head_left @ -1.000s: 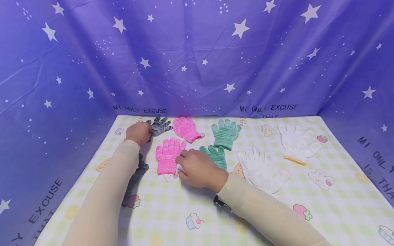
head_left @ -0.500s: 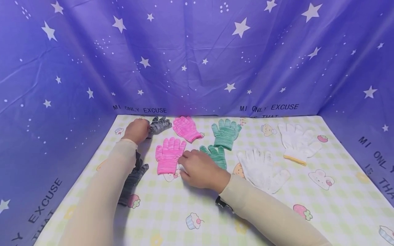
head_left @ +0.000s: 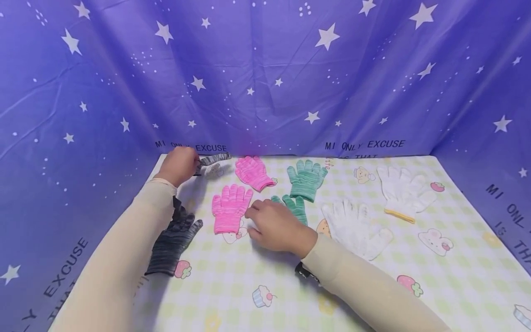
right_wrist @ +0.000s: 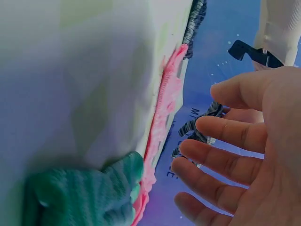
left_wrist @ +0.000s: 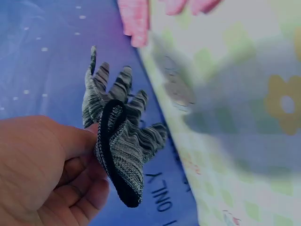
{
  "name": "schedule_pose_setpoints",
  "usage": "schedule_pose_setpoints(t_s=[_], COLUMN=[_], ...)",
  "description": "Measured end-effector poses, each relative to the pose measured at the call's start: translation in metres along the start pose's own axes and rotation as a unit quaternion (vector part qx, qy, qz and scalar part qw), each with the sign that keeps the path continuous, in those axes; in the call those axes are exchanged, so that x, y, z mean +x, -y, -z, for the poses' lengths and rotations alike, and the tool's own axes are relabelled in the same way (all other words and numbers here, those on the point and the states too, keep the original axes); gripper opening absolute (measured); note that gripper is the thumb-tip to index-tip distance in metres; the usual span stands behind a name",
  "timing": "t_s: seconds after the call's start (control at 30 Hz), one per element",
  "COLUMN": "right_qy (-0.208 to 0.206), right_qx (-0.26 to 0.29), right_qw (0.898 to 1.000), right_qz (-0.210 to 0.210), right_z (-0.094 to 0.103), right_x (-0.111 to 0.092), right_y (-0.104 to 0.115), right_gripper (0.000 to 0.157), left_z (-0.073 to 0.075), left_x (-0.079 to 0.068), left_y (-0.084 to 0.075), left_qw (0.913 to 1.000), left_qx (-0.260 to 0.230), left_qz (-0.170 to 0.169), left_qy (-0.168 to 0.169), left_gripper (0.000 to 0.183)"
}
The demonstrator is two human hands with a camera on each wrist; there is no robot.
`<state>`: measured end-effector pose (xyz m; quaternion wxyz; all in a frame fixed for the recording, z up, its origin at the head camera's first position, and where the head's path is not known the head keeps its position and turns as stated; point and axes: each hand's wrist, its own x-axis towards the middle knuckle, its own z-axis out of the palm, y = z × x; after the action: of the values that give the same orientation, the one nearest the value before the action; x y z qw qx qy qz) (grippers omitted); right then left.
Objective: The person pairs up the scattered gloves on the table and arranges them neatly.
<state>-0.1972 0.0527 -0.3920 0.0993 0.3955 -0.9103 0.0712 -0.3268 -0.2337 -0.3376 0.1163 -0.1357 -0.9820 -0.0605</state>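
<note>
At the back left of the table, my left hand [head_left: 180, 164] pinches a grey-and-black striped knit glove [left_wrist: 124, 146] by its dark cuff. The glove hangs above the cloth with its fingers pointing away. A second glove of that pattern, a dark striped glove [head_left: 172, 244], lies flat, partly hidden under my left forearm. My right hand [head_left: 282, 228] hovers over the middle with nothing in it, its fingers apart and relaxed in the right wrist view. Beside its fingertips lies a pink glove [head_left: 230, 210]. Partly hidden behind it is a green glove [head_left: 295, 208].
Another pink glove [head_left: 254, 173] and another green glove [head_left: 307, 180] lie further back. To the right are a white glove [head_left: 354, 230] and a white glove with a yellow cuff [head_left: 404, 193]. A purple star-printed curtain [head_left: 265, 92] encloses the checked tablecloth [head_left: 332, 299].
My left hand has lifted the striped glove off the cloth at the back left, moving up and slightly left. More of the other dark glove shows. My right hand has barely shifted.
</note>
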Motion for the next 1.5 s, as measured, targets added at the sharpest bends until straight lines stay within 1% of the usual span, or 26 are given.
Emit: schedule_pose_setpoints(t_s=[0.13, 0.3, 0.47, 0.63, 0.8, 0.93, 1.07, 1.23, 1.5], right_qy=[0.002, -0.010, -0.022, -0.037, -0.064, -0.087, -0.099, -0.106, -0.129], right_qx=[0.004, 0.007, 0.008, 0.011, 0.024, 0.033, 0.035, 0.042, 0.042], right_qw=[1.000, 1.000, 1.000, 0.999, 0.997, 0.995, 0.994, 0.993, 0.990], right_qz=[-0.006, -0.005, -0.007, 0.003, 0.023, 0.032, 0.030, 0.029, 0.031], right_z=[0.008, 0.019, 0.027, 0.032, 0.036, 0.041, 0.046, 0.052, 0.057], right_x=[-0.001, -0.002, -0.005, -0.013, -0.024, -0.034, -0.045, -0.060, -0.075], right_y=[-0.001, -0.001, -0.001, 0.002, 0.005, 0.007, 0.007, 0.009, 0.013], right_gripper=[0.030, 0.031, 0.030, 0.028, 0.026, 0.023, 0.022, 0.022, 0.020], left_z=[0.012, 0.026, 0.039, 0.046, 0.046, 0.045, 0.044, 0.041, 0.031], left_x=[-0.004, -0.014, -0.029, -0.048, -0.067, -0.080, -0.093, -0.111, -0.146], left_y=[-0.005, -0.019, -0.037, -0.053, -0.068, -0.077, -0.084, -0.093, -0.115], left_qw=[0.9999, 0.9992, 0.9964, 0.9929, 0.9895, 0.9894, 0.9882, 0.9843, 0.9838], left_qx=[0.003, 0.008, 0.018, 0.019, 0.022, 0.019, 0.019, 0.013, 0.008], left_qz=[-0.003, -0.017, -0.049, -0.075, -0.097, -0.102, -0.106, -0.122, -0.130], left_qy=[-0.012, -0.034, -0.067, -0.090, -0.104, -0.102, -0.109, -0.126, -0.124], left_gripper=[0.014, 0.019, 0.017, 0.013, 0.010, 0.010, 0.012, 0.012, 0.018])
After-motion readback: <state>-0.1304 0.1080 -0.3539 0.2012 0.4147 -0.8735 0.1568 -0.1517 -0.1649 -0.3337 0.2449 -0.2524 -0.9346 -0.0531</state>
